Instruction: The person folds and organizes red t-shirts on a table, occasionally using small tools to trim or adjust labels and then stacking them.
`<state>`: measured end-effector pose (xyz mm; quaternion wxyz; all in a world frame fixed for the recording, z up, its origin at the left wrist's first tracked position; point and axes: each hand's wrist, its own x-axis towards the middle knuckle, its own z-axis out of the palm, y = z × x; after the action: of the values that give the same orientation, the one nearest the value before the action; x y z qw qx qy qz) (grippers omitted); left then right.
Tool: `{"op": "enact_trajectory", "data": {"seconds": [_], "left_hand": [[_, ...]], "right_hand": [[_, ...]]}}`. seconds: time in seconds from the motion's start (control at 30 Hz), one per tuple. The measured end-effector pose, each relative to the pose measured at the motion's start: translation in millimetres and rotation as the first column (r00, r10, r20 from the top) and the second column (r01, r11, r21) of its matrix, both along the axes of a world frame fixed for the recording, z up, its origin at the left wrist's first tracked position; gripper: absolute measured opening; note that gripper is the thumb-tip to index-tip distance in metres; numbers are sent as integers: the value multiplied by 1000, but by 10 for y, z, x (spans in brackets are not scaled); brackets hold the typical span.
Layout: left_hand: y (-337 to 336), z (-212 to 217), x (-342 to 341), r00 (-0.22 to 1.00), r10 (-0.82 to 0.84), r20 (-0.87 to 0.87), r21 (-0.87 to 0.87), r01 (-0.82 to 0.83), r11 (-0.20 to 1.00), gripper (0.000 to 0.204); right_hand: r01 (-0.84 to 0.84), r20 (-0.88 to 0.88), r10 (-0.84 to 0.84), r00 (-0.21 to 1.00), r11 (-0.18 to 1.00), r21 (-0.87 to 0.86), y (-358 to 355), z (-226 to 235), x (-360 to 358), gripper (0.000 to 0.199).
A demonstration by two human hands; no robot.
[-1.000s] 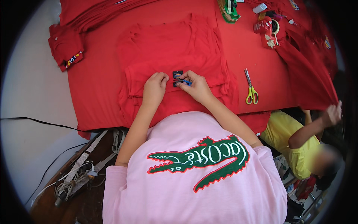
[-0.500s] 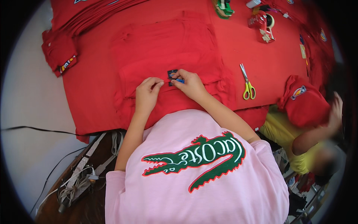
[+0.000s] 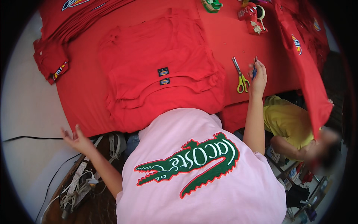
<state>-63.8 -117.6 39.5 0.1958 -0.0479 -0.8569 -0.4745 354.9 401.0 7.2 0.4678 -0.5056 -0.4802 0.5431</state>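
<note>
My right hand is raised over the right part of the red table, closed around small blue-handled thread snips whose dark tips point away from me. Just left of it lie scissors with yellow-green handles, not touched. Out past the table's near left edge, my left hand is held in the air with fingers spread and nothing in it. Between the hands, red shirts lie flat in a stack, neck openings toward me. Two dark neck labels show one above the other on them.
A red tape dispenser and a green tool stand at the far right. Folded red shirts lie far left. At right, a person in yellow handles a red shirt. Cables and a power strip lie lower left.
Both hands have left the neck label: the left swung out left and opened, the right moved right with the snips. Two labels now show. The other person's red shirt now hangs lengthwise.
</note>
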Motion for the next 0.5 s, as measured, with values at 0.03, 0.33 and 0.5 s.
{"op": "enact_trajectory", "data": {"seconds": [0.03,0.33,0.5], "left_hand": [[34,-98,67,997,-41,59,30,39,999,40],[1337,-529,585,845,-497,195,-424,530,734,34],[1128,-581,336,788,-516,335,121,507,853,26]], "right_hand": [[-33,9,34,999,999,-37,-40,-45,40,18],[-544,475,546,690,824,-156,-688,-249,-656,32],[-517,136,580,803,792,-323,-539,203,-540,30]]}}
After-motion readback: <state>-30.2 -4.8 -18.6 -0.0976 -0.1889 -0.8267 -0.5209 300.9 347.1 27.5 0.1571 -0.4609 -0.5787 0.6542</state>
